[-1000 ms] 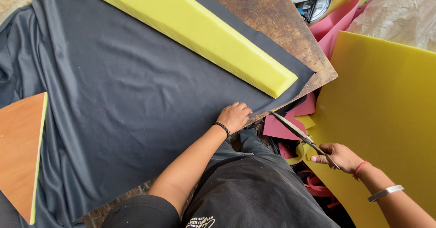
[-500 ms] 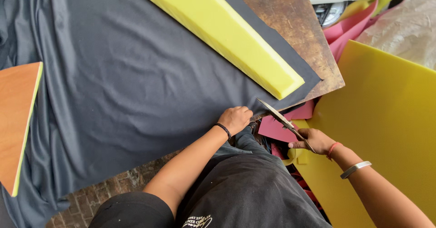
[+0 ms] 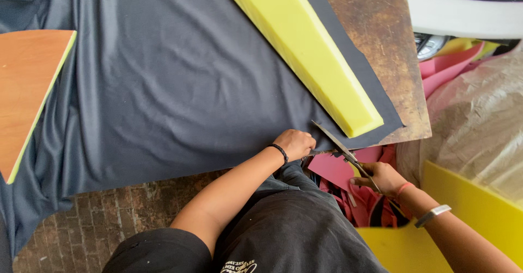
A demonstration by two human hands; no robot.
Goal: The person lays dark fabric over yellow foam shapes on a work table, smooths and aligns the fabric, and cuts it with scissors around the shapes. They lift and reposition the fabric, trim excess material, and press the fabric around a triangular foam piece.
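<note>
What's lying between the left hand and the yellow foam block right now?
In the head view, only dark grey fabric and the open scissors' blade tip lie between the left hand and the yellow foam block.

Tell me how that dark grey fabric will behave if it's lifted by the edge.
The dark grey fabric probably flops and drapes: it already wrinkles and hangs over the table's edge. It likely slides easily, though the yellow foam block lying on it may pin that end.

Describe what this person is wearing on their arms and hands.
Both arms are bare below short black sleeves, and there are no gloves. The left hand has a thin black band at the wrist. The right hand has a coral-pink band at the wrist, and a silver bracelet farther up the forearm.
</note>
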